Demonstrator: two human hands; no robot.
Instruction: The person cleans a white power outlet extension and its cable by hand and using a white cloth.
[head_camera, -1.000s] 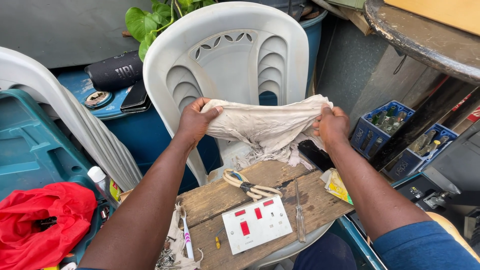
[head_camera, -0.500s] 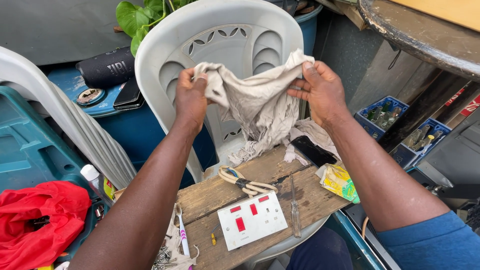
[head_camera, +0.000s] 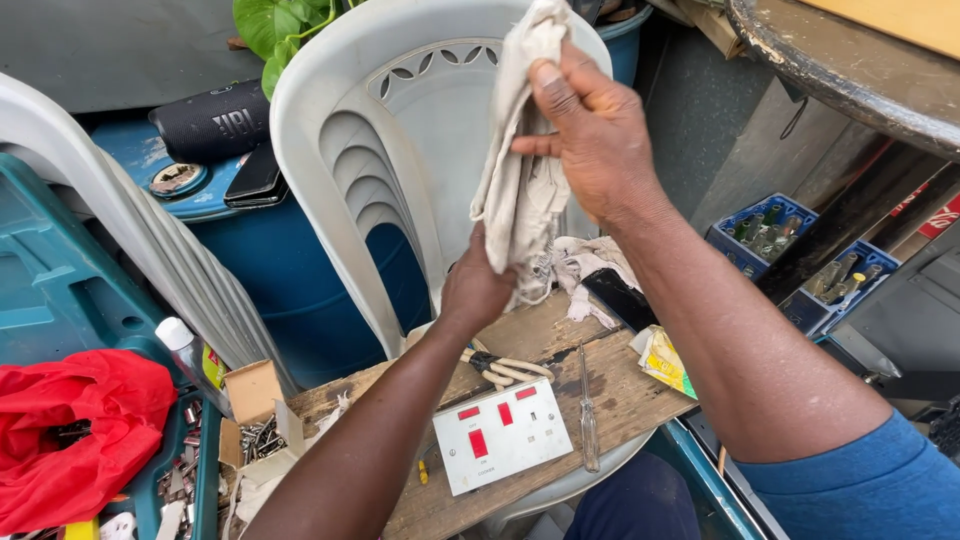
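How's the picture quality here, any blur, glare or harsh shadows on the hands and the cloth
Head view: soft, even daylight, no hard shadows or glare; right hand, left hand and cloth are sharp; the socket plate and screwdriver are crisp too; wide-angle lens bends the chair and table edge near the borders.

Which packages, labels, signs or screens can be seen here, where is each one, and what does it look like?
Small cardboard box: left end of the wooden board, open, brown, with metal bits beside it.
Yellow packet: right edge of the board, flat, crumpled, yellow with green and red print.
Bottle label: on the white-capped bottle by the box, yellow and green.
Phone: on the blue drum, dark screen, off.
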